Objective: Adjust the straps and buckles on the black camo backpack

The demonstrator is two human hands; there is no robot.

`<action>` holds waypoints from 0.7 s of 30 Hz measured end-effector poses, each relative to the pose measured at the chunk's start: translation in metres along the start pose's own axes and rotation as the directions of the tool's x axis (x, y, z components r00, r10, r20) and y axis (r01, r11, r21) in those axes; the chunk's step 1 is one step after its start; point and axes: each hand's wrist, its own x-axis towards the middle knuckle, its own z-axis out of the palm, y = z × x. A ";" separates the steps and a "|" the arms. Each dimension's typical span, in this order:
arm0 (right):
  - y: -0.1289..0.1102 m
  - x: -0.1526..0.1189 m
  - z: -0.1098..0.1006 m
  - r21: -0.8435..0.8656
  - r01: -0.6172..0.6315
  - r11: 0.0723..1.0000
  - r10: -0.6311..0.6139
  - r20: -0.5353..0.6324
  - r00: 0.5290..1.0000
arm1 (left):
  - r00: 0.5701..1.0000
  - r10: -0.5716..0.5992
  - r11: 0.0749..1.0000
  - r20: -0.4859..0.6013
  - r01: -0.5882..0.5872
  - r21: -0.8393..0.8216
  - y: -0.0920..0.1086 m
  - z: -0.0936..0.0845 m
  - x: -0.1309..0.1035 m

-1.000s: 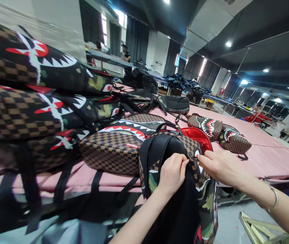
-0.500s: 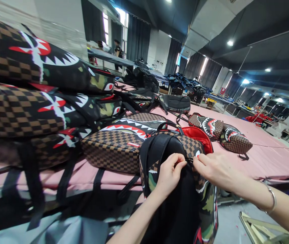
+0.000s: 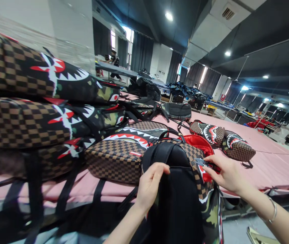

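A backpack (image 3: 176, 189) with a black back panel, brown check sides and camouflage print stands upright in front of me, its red lining showing at the open top. My left hand (image 3: 151, 184) is closed on the backpack's left edge by the shoulder strap, thumb and fingers pinched together. In my right hand (image 3: 223, 171) are small silver thread snips (image 3: 199, 162), held between thumb and fingers, their blades pointing left over the check side. The rest of the snips is hidden by the fingers.
Similar backpacks (image 3: 20, 122) are stacked at the left, straps hanging over the edge of the pink-covered table (image 3: 266, 162). Another backpack (image 3: 116, 162) lies just behind mine. Two small shark-mouth bags (image 3: 238, 145) lie further right. A person (image 3: 114, 61) stands at a far table.
Both hands were together at the backpack's upper edge; now they are apart, left hand moved left, right hand moved right. The snips' blades now show clearly. The view has tilted up slightly.
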 end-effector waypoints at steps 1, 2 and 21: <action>0.004 -0.002 0.005 0.059 -0.059 0.997 0.060 -0.012 0.998 | 0.996 0.003 0.995 -0.086 0.005 0.103 -0.003 -0.005 0.005; 0.007 -0.004 0.011 0.107 -0.110 0.988 0.112 -0.019 0.993 | 0.990 0.014 0.982 -0.140 0.013 0.187 -0.006 -0.009 0.011; 0.029 0.044 0.066 0.466 -0.401 0.789 0.496 -0.098 0.863 | 0.909 0.065 0.653 0.411 -0.350 0.671 0.021 0.038 0.141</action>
